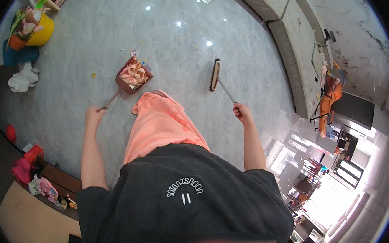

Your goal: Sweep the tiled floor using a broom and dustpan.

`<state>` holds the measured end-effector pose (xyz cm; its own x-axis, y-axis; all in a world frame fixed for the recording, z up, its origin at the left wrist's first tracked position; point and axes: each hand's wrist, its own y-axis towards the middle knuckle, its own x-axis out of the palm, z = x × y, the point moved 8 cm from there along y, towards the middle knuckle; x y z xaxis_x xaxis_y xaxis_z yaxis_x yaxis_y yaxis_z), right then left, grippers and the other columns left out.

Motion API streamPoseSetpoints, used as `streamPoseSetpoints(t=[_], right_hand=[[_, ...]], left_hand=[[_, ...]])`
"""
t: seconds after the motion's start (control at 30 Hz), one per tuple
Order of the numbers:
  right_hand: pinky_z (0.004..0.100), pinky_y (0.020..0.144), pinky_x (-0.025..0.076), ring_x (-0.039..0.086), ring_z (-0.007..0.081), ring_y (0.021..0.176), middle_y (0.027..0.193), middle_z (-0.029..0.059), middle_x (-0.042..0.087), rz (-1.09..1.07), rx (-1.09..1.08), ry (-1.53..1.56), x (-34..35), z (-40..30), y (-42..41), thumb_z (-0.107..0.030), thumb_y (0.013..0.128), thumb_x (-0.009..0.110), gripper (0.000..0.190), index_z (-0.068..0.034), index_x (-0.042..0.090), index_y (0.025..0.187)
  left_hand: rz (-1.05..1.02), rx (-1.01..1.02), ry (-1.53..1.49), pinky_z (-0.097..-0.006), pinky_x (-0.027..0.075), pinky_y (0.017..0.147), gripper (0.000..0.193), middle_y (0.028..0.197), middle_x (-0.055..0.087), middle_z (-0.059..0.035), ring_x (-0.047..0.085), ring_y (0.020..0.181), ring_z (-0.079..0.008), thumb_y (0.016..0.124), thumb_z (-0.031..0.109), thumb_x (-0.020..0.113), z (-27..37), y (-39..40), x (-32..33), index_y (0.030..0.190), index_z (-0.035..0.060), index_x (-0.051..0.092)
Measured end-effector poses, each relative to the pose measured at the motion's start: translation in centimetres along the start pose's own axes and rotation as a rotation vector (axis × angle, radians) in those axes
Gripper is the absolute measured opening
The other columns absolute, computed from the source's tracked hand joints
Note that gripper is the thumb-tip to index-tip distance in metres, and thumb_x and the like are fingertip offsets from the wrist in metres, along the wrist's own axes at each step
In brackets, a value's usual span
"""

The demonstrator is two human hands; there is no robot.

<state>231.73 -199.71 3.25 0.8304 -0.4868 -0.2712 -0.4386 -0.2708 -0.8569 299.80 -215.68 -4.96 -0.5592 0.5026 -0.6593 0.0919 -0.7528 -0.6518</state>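
My left hand (pixel 94 116) grips the handle of a reddish-brown dustpan (pixel 125 81). Crumpled pinkish and cream scraps (pixel 133 74) fill the pan, and small bits of litter (pixel 133 53) lie on the floor at its far edge. Out to the right, my right hand (pixel 242 112) is closed around the grey handle of a broom (pixel 215 75). The broom's head, with dark bristles, is well apart from the dustpan, near the floor; whether it touches cannot be told.
Grey glossy floor tiles (pixel 170 34) stretch ahead, with a yellow scrap (pixel 93 75) left of the dustpan. A yellow bucket (pixel 42 30) of toys stands at the far left, near white slippers (pixel 23 80). A long grey sofa (pixel 284 46) borders the right. A brown cabinet (pixel 56 175) sits at lower left.
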Motion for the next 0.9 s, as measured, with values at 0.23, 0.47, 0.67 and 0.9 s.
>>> streamPoseSetpoints(t=[0.23,0.47,0.67,0.9], right_hand=[[0.0189,0.034,0.028,0.041,0.0071,0.042,0.057,0.0029,0.050,0.025,0.041,-0.086,2.6,-1.0,9.4,-0.014,0.085,0.059,0.019,-0.008,0.048,0.071],[0.0287,0.034,0.031,0.047,0.0150,0.039,0.053,0.0075,0.052,-0.133,-0.154,-0.507,15.1,-4.4,9.7,-0.008,0.079,0.060,0.018,-0.003,0.052,0.064],[0.0296,0.035,0.032,0.048,0.0156,0.040,0.053,0.0068,0.051,-0.270,-0.188,-0.713,19.7,-3.7,5.4,-0.006,0.076,0.058,0.010,-0.001,0.054,0.068],[0.0228,0.035,0.029,0.045,0.0080,0.043,0.058,0.0023,0.051,-0.353,-0.153,-0.506,20.4,-5.7,1.2,-0.008,0.079,0.059,0.007,-0.001,0.059,0.081]], left_hand=[[0.031,-0.119,-0.287,-0.0280,0.038,0.049,0.022,0.053,0.052,-0.0009,0.049,0.049,-0.0088,0.076,0.023,0.066,-6.7,-10.3,-1.5,0.081,0.0013,0.069],[0.106,-0.237,-0.319,-0.0262,0.037,0.048,0.029,0.055,0.051,0.0014,0.046,0.050,-0.0073,0.076,0.020,0.067,-9.7,-18.2,-0.6,0.100,0.0041,0.070],[0.138,-0.329,-0.363,-0.0280,0.040,0.051,0.030,0.058,0.055,-0.0024,0.050,0.052,-0.0105,0.077,0.021,0.066,-10.7,-23.1,2.2,0.102,0.0049,0.069],[0.165,-0.453,-0.244,-0.0342,0.045,0.066,0.034,0.077,0.066,-0.0140,0.062,0.070,-0.0229,0.078,0.024,0.066,-14.1,-24.7,4.8,0.104,0.0030,0.066]])
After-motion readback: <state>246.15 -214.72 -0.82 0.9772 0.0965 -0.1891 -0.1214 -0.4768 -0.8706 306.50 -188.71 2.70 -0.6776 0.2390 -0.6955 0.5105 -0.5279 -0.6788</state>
